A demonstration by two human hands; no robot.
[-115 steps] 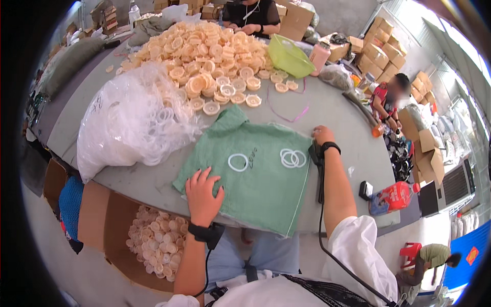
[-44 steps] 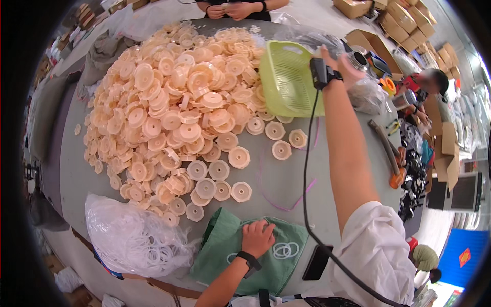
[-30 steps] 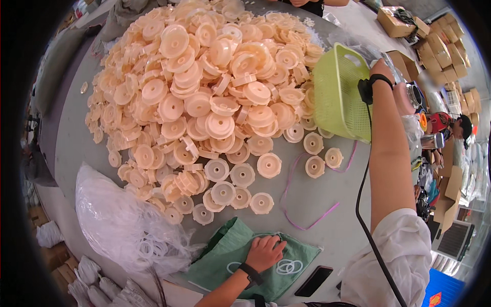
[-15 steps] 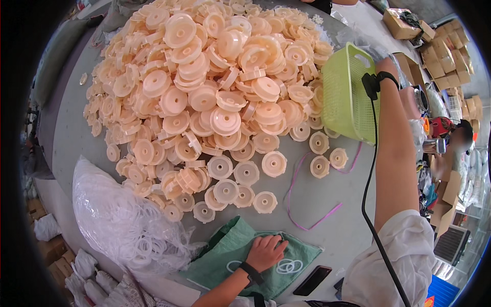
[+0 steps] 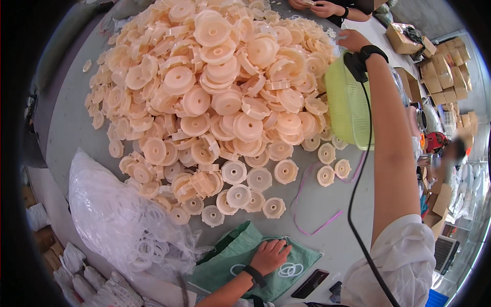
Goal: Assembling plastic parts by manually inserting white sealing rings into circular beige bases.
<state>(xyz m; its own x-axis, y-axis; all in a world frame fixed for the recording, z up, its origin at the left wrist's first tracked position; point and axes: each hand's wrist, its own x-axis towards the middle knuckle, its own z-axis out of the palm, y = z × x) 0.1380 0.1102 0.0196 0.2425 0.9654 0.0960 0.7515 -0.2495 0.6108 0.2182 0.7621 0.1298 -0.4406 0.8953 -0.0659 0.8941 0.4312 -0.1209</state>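
Your right hand (image 5: 352, 39) clasped on the green basket's (image 5: 343, 110) far rim beside the peach disc pile (image 5: 220, 97), your left hand (image 5: 270, 255) flat, fingers spread, on the green cloth (image 5: 227, 256) at the bench's (image 5: 71, 133) near edge

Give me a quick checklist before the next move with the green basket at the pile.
1. Right hand on the green basket: ok.
2. Basket against the pile of peach plastic discs: ok.
3. Basket contents: cannot tell.
4. Left hand flat on the green cloth: ok.
5. White rings lying on the cloth: ok.
6. Black cable hanging clear of the discs: ok.
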